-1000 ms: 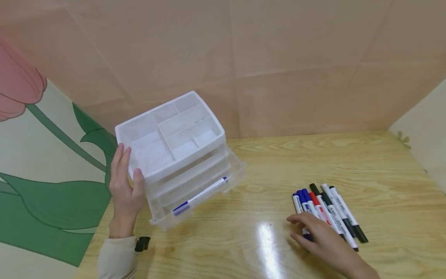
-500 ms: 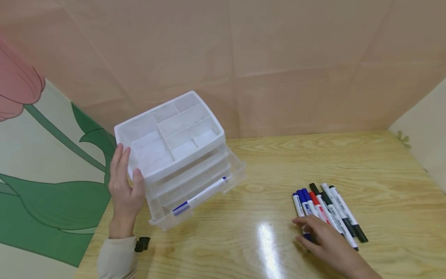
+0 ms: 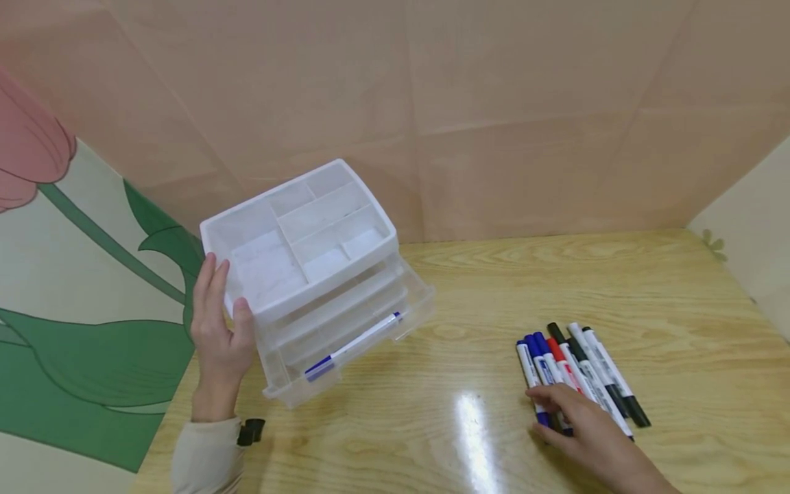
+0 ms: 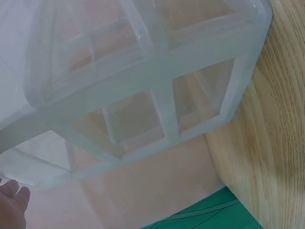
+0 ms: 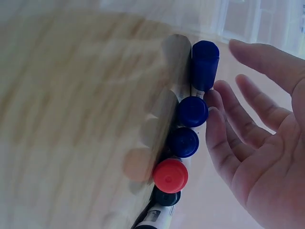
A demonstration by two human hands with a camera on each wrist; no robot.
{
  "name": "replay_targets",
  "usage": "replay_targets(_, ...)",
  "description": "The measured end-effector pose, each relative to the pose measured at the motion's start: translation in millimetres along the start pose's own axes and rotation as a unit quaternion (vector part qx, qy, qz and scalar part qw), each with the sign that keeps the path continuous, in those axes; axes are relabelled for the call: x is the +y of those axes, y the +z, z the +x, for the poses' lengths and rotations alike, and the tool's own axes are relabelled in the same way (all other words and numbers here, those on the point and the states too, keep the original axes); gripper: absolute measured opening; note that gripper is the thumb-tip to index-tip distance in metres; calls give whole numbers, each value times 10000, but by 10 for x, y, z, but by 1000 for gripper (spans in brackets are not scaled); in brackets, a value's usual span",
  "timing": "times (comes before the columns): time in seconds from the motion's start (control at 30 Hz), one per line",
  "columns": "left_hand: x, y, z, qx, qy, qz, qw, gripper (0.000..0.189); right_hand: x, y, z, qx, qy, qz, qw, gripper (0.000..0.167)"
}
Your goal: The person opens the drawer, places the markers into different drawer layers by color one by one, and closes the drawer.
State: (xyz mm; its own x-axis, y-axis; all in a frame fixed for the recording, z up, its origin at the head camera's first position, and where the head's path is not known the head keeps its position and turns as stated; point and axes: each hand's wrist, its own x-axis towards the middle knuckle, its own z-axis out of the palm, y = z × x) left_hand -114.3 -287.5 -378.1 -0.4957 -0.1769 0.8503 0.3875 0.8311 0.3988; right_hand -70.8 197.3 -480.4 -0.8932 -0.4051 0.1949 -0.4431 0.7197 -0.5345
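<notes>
On the left of the head view stands a white and clear plastic drawer organizer (image 3: 271, 264), its lower drawer (image 3: 422, 302) pulled out. A white marker with a blue cap (image 3: 364, 341) lies inside that drawer. My left hand (image 3: 219, 343) rests along the organizer's left side with its fingers extended. To the right, a row of markers (image 3: 586, 374) with blue, red and black caps lies on the table. Over the near ends of the left-hand markers is my right hand (image 3: 583, 425). In the right wrist view its thumb stands apart, and the loosely bent fingertips are beside blue caps (image 5: 193, 111).
The wooden table (image 3: 469, 295) meets a pinkish-brown covered wall (image 3: 524, 123) at the back. A wall panel with a painted tulip (image 3: 37, 144) borders the left side. A pale panel (image 3: 759, 233) closes the right side. Black strap parts (image 3: 251, 432) show at the left wrist.
My right hand has shifted slightly to the right over the markers, uncovering more of the blue-tipped near ends. The left hand, organizer and marker in the drawer have stayed in place.
</notes>
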Motion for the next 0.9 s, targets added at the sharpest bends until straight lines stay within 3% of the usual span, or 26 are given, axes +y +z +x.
replay_targets(0.1, -1, -5, 1, -25, -11, 25, 10000, 50, 28, 18, 5, 175, -313, -51, 9993, 51)
replay_targets(0.33, -6, -8, -6, -20, -33, 11, 10000, 50, 41, 23, 30, -30, -299, 80, 9995, 58)
replay_targets(0.43, -8, -8, -7, -32, -36, 13, 10000, 50, 52, 34, 31, 63, -461, 157, 9988, 59)
replay_targets(0.7, 5, -5, 5, -65, -51, 24, 10000, 50, 27, 19, 49, -159, -76, 114, 9998, 57)
replay_targets(0.9, 13, -5, 16, -75, -87, 13, 9999, 51, 27, 18, 60, -334, -226, 458, 9981, 56)
